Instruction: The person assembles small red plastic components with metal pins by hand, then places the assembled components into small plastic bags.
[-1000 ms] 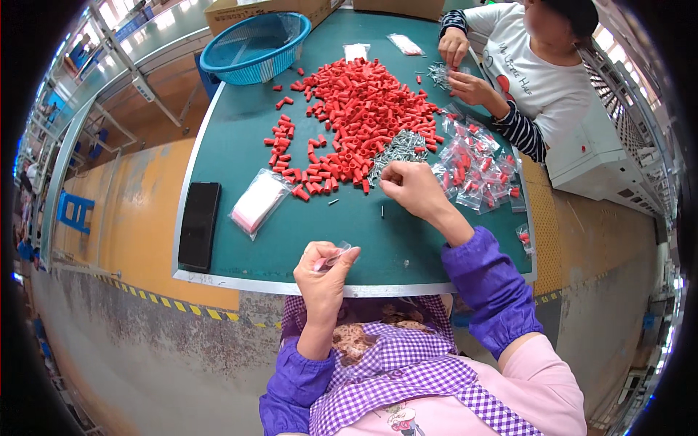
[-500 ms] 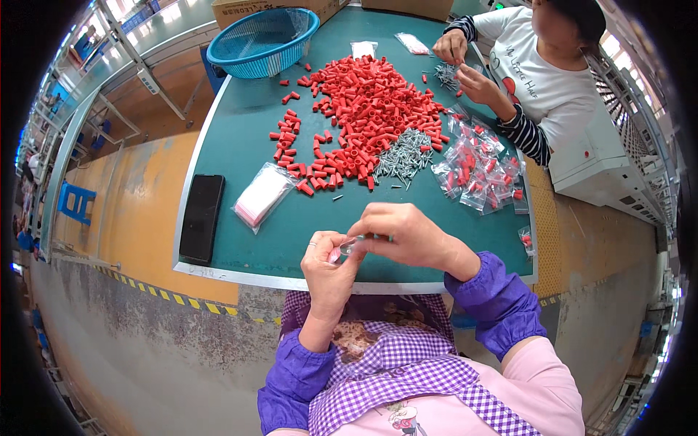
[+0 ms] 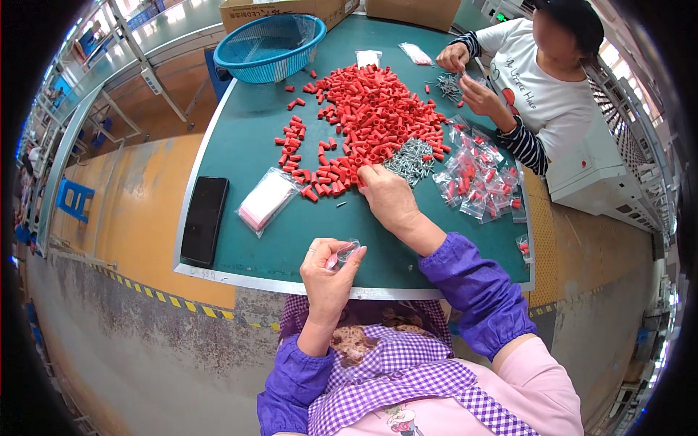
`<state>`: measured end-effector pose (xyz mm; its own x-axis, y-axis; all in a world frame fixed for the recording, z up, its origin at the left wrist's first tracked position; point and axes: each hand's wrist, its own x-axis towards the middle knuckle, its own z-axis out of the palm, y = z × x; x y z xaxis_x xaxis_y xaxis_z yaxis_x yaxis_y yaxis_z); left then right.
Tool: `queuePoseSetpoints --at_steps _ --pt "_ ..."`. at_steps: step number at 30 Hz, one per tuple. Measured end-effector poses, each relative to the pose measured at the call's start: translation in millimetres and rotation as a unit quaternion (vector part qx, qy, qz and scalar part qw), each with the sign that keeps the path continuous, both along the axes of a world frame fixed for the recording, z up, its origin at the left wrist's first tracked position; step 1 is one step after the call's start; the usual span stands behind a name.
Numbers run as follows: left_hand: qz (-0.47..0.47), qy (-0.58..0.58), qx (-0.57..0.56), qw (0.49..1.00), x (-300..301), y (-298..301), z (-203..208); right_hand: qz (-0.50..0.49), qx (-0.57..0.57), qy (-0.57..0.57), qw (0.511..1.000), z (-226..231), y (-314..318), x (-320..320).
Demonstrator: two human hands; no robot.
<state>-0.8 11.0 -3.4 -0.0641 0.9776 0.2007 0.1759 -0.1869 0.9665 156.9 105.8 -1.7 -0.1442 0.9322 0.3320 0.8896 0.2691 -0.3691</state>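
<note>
I sit at a green table (image 3: 291, 240). My left hand (image 3: 329, 275) is raised near the table's near edge, palm turned toward me, fingers pinched on a small clear plastic bag (image 3: 345, 252) that sticks up between thumb and fingertips. My left forearm rises from the lower edge in a purple sleeve.

My right hand (image 3: 389, 198) reaches forward across the table, palm down, wrist straight, fingertips touching the near edge of a heap of red plastic plugs (image 3: 367, 120). Whether those fingers have closed on a plug I cannot tell; they are curled down over the pieces. A small pile of grey screws (image 3: 411, 158) lies just beside this hand, to its right.

The bag is well apart from the red heap, back toward my body.

Further right lies a cluster of filled clear bags (image 3: 476, 178). To my left lie a stack of empty bags (image 3: 267, 200) and a black phone (image 3: 204, 220). A blue basket (image 3: 270, 38) stands at the far left corner. Another person's hands (image 3: 465, 69) work at the far right.
</note>
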Motion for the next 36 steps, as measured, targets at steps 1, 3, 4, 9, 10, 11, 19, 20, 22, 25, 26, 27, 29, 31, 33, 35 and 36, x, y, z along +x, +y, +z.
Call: queuePoseSetpoints --at_steps 1,3,4,9,10,11,19,20,22,25,26,27,29,31,33,35,36 --pt "0.001 -0.004 -0.003 1.0 -1.1 0.9 0.1 0.001 -0.014 0.006 1.0 -0.4 -0.2 0.8" --pt "0.002 -0.008 -0.006 1.0 -1.5 2.0 0.3 0.008 -0.019 0.03 0.999 -0.1 0.3 2.5" --pt "0.004 -0.008 -0.001 1.0 -1.2 2.2 0.5 0.013 -0.024 0.055 0.998 0.4 1.0 3.0" --pt "0.003 -0.011 -0.01 1.0 -0.4 3.3 1.4 0.018 -0.07 0.054 0.996 5.9 9.3 8.2" --pt "0.005 -0.01 -0.009 1.0 -1.3 4.4 0.8 0.029 -0.072 0.058 0.995 6.4 9.5 10.5" --pt "0.006 -0.01 -0.008 1.0 -1.8 4.6 -0.2 0.03 -0.072 0.058 0.995 7.1 7.8 11.0" --pt "0.024 0.007 0.016 1.0 -0.7 10.2 -2.8 -0.037 -0.148 0.331 0.931 -0.4 -9.7 19.2" --pt "0.028 0.016 0.026 0.999 -0.7 11.5 -3.7 -0.036 -0.15 0.331 0.931 3.7 -14.5 16.3" --pt "0.033 0.033 0.031 0.998 0.5 14.6 0.0 0.023 -0.178 0.52 0.835 23.1 -30.9 9.4" --pt "0.034 0.056 0.041 0.997 3.8 16.6 3.3 0.104 -0.097 0.513 0.846 33.0 -50.6 -8.4" --pt "0.036 0.062 0.046 0.996 3.6 17.2 3.5 0.119 -0.084 0.473 0.869 37.9 -55.8 -13.1" --pt "0.036 0.063 0.045 0.996 3.6 17.5 3.9 0.133 -0.06 0.435 0.889 38.3 -58.9 -16.2" --pt "0.031 0.063 0.045 0.997 4.2 17.7 5.0 0.153 -0.01 0.339 0.928 39.7 -64.4 -20.1" --pt "0.035 0.061 0.051 0.996 4.9 17.8 3.9 0.166 0.04 0.267 0.948 36.8 -66.7 -19.7" --pt "0.04 0.06 0.055 0.996 5.1 18.0 3.7 0.179 0.088 0.193 0.961 36.0 -68.0 -18.5" --pt "0.027 0.056 0.06 0.996 4.6 17.6 6.1 0.181 0.037 0.193 0.964 40.0 -70.1 -18.2" --pt "0.027 0.056 0.06 0.996 4.6 17.1 5.6 0.181 0.036 0.193 0.964 41.4 -70.3 -19.1"
